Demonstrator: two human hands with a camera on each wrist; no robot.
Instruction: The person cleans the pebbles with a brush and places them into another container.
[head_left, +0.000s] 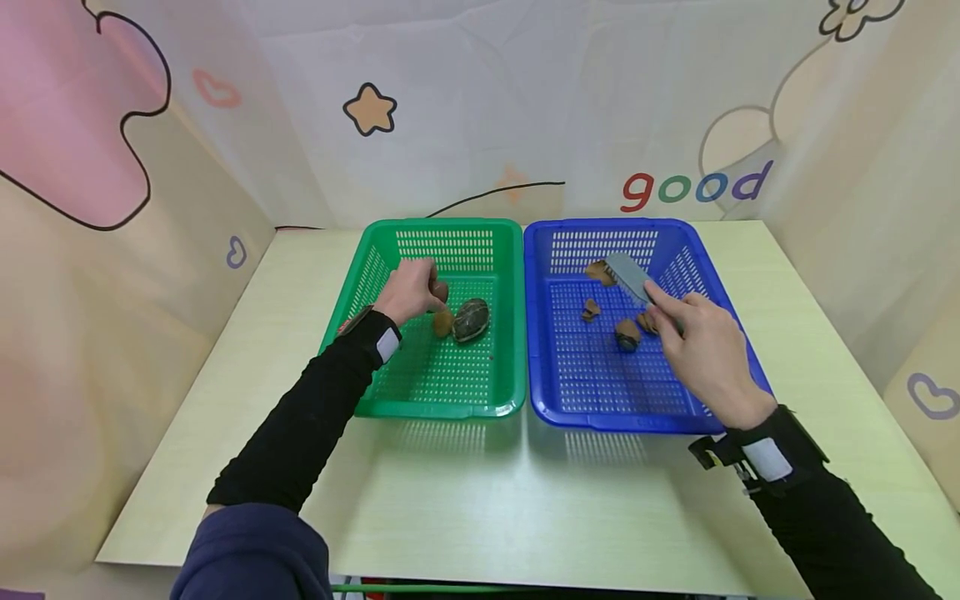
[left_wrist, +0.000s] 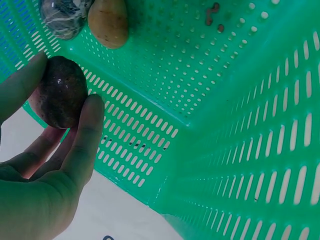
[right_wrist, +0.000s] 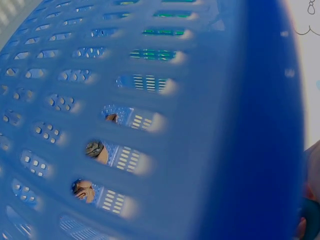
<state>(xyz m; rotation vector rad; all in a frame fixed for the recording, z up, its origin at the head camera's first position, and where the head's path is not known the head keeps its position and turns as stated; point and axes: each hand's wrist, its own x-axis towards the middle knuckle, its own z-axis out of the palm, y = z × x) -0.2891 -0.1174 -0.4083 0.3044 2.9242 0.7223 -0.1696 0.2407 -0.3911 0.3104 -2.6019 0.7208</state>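
Inside the green basket [head_left: 431, 410], my left hand [head_left: 408, 292] pinches a dark reddish-brown stone [left_wrist: 61, 92] between thumb and fingers. Beside it lie a yellowish-brown stone [head_left: 443, 323] and a dark stone with pale veins [head_left: 472, 320]. My right hand [head_left: 701, 354] holds a grey brush [head_left: 628, 277] by its narrow end, over the blue basket [head_left: 637, 421]. The brush's bristled edge is at a brown piece [head_left: 600, 272]; whether they touch I cannot tell. In the right wrist view the basket's slotted wall hides most of the work.
A part-dark, part-brown lump [head_left: 627, 336] and small brown pieces [head_left: 591, 310] lie in the blue basket. Reddish crumbs [left_wrist: 212, 15] are on the green basket's floor. Both baskets stand side by side on a pale table [head_left: 480, 500], with a printed cloth [head_left: 480, 108] behind.
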